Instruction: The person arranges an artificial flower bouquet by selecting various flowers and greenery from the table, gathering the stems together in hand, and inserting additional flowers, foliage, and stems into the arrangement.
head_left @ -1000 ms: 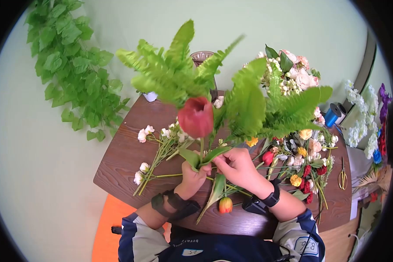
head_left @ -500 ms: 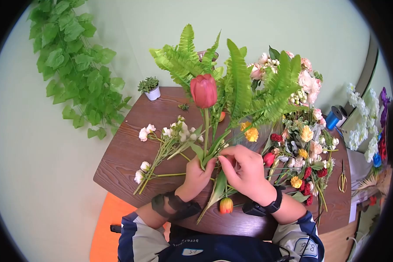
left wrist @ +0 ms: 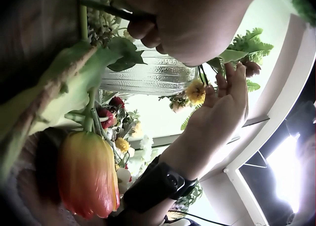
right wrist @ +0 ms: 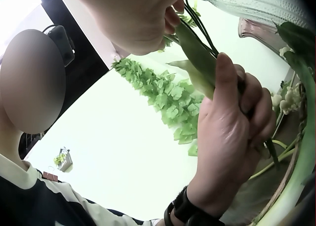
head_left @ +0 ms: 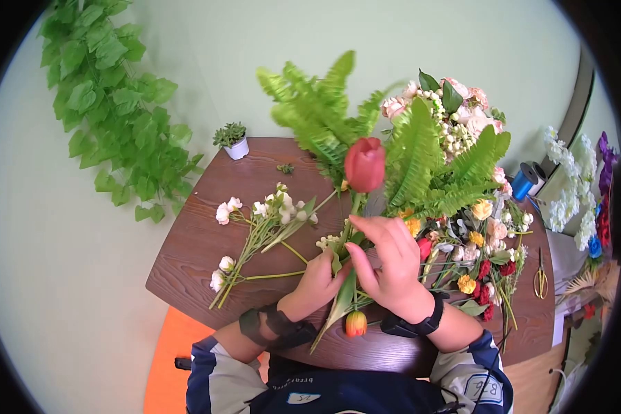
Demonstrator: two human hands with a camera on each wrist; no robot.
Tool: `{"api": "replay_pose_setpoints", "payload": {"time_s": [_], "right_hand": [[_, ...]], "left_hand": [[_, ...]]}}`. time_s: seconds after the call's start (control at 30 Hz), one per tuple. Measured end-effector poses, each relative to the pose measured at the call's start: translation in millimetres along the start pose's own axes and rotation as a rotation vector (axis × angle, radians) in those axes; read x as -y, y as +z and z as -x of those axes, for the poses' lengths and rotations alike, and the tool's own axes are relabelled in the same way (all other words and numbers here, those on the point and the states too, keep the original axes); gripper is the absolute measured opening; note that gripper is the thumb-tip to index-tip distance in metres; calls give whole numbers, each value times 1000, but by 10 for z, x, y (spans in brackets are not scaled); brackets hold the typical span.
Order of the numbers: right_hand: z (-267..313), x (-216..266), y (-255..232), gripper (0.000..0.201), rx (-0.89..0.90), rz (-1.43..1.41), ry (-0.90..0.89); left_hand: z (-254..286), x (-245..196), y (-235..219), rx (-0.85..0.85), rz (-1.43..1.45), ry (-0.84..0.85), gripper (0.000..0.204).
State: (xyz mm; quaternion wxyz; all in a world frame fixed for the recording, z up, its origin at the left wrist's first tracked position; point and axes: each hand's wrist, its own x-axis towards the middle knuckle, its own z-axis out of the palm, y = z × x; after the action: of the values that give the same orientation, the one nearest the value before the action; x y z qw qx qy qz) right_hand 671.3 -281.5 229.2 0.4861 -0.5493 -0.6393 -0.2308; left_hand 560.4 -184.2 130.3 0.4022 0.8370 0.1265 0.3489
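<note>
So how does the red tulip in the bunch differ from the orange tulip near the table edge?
The red tulip stands raised above the table, its stem gripped by the left hand; the orange tulip lies flat on the table, untouched. The red tulip sits among fern fronds; the orange one lies apart from them, near the person. Both blooms are closed, with green stems and leaves.
</note>
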Motion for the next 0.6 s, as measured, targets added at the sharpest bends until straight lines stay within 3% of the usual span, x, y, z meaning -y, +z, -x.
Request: {"api": "replay_pose_setpoints", "payload": {"time_s": [0.13,0.23,0.4,0.6], "right_hand": [[-7,2,19,40,-58,-7,8],[5,17,13,44,18,-59,33],[29,14,63,46,145,-19,-160],[43,48,56,46,280,13,-138]], "left_hand": [[-26,-42,-5,-25,18,27,29],[-3,21,9,-13,12,8,27],[6,82,15,42,147,12,26],[-39,20,22,18,257,83,26]]}}
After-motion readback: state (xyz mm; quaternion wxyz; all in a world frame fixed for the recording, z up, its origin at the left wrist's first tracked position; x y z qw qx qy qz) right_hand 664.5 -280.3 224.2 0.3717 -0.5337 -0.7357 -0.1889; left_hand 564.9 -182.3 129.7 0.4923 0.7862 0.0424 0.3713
